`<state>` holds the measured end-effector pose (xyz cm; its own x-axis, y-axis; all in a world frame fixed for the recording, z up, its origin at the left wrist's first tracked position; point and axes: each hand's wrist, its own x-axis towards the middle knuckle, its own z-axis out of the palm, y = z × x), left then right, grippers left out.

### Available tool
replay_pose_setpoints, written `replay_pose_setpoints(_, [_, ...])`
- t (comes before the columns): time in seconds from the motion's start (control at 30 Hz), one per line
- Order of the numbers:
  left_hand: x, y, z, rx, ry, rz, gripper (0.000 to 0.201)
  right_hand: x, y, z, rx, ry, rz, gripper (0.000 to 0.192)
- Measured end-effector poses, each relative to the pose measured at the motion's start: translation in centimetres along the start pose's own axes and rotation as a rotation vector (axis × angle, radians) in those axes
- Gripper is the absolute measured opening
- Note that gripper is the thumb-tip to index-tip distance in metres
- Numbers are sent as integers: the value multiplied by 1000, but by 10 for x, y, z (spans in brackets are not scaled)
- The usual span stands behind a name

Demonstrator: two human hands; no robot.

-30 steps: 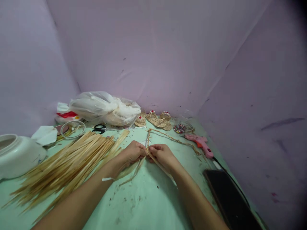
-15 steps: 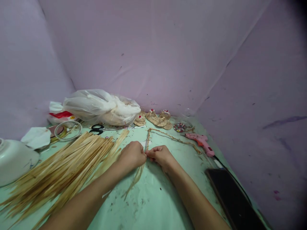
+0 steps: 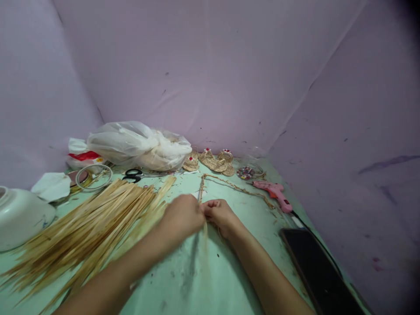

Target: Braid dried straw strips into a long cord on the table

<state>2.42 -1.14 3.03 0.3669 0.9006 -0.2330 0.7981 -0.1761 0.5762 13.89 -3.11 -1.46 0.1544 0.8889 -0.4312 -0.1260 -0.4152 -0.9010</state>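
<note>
A thin braided cord of dried plant fibre [image 3: 236, 186] runs from between my hands up to a bend, then slants right toward the pink glue gun. My right hand [image 3: 219, 215] is closed in a pinch on the cord's near end. Close against it, my left hand [image 3: 185, 215] is closed and smeared by motion, its fingertips at the loose strands. A blurred pale strand [image 3: 205, 249] hangs down below the fingers. Left of my left hand lies a spread of flat dried fibre strips [image 3: 95, 223].
Black-handled scissors [image 3: 134, 176] and a tape roll [image 3: 93, 177] lie behind the strips. A stuffed plastic bag [image 3: 138, 146], small woven pieces with red beads [image 3: 213, 162] and a bead container [image 3: 246, 172] line the back. The corded glue gun [image 3: 274, 192] and a dark phone [image 3: 316, 267] are at right.
My left hand has shifted slightly right, closer to my right hand, and is now blurred. The loose strands that hung to the lower left now hang straighter and farther right.
</note>
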Motion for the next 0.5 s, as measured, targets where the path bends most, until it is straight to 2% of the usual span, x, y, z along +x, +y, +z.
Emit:
replay_pose_setpoints(0.03, [7, -3, -8, -15, 59, 20, 17, -1, -2, -1, 0, -27, 2, 9])
replay_pose_setpoints(0.07, [13, -6, -13, -109, 82, -30, 19, -2, -3, -2, 2, -51, 0, 11])
replay_pose_setpoints(0.1, [17, -9, -15, -208, 37, -94, 22, -3, -4, -3, 5, -73, -4, 13])
replay_pose_setpoints(0.2, [25, -14, -7, -471, -242, -219, 24, -5, -6, -5, 2, -141, -38, 20])
replay_pose_setpoints(0.23, [26, -15, -1, -515, -326, -210, 21, -5, -6, -5, -8, -169, -50, 22])
replay_pose_setpoints(0.3, [27, -16, 7, -567, -414, -167, 15, -4, -6, -8, -41, -215, -71, 24])
replay_pose_setpoints(0.4, [29, -16, 10, -528, -429, -166, 17, 0, -4, -13, -173, -235, -129, 20])
replay_pose_setpoints(0.5, [33, -14, 9, -413, -355, -116, 17, 4, -4, -18, -467, -189, -273, 15])
